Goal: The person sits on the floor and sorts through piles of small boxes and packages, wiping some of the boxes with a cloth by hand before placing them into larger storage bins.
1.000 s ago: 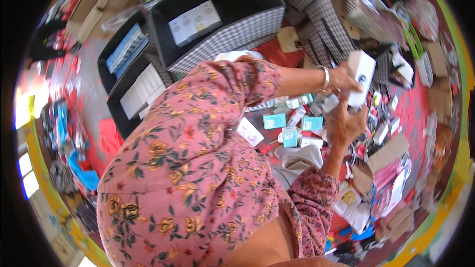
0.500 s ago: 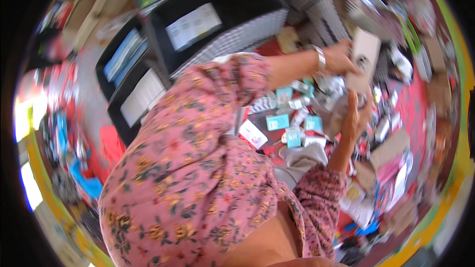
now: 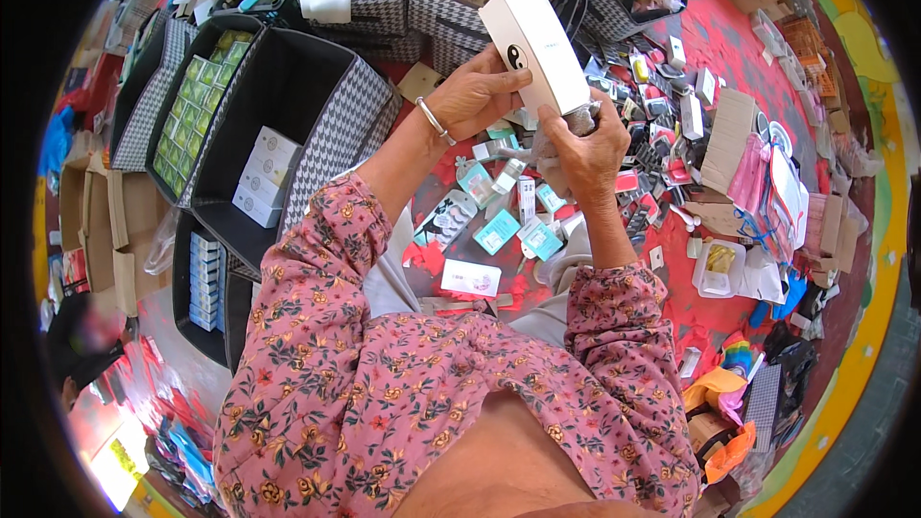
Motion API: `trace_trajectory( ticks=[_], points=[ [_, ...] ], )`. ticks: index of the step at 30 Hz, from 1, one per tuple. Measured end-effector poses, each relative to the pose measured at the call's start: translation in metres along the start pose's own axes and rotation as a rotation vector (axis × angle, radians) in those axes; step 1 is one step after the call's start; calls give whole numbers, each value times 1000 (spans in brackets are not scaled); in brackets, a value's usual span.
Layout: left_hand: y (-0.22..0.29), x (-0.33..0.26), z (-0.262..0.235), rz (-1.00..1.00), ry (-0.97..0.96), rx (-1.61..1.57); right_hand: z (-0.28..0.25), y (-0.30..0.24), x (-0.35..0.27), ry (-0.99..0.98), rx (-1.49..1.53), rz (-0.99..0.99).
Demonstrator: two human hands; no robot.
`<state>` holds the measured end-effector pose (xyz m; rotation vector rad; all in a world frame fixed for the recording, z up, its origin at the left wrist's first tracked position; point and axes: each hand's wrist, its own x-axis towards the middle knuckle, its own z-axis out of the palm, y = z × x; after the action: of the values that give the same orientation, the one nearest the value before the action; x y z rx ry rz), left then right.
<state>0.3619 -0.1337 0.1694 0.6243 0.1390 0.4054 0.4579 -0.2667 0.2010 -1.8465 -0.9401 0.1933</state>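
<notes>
Reaching out of floral-print sleeves, the left hand (image 3: 477,94) and right hand (image 3: 587,146) both pinch a long, smooth white carton (image 3: 535,46), raised and tilted above the littered red floor (image 3: 729,58). Small teal packets (image 3: 523,235) crowd close below it. Beyond, black houndstooth-edged fabric bins (image 3: 326,125) hold white boxes, leaving little open room.

From my remote seat I see both forearms rising from the lower edge toward about 12 o'clock, sleeves in pink floral cloth pushed back to the mid-forearm. My left hand (image 3: 475,91) sits at about 11 o'clock of the right one, wrist ringed by a thin bangle, fingers curled with the thumb pressed forward in a grip. My right hand (image 3: 585,149) is raised upright, fingers closed in a pinch.
</notes>
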Motion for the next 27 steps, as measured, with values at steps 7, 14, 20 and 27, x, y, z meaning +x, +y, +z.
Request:
trace_trajectory(
  ticks=[7, 14, 20, 27],
  points=[
    [3, 6, -8, -72, -2, -178, -7, 3, 8, -278, 1369, 832],
    [-15, 5, 1, -52, -45, -55, 10, 34, -4, -642, 1683, 810],
    [-15, -1, 4, -91, -73, -169, 26, 29, -20, -812, 1956, 802],
    [-5, 3, 10, 64, 250, 140, 18, 34, -12, -483, 928, 791]
  ],
)
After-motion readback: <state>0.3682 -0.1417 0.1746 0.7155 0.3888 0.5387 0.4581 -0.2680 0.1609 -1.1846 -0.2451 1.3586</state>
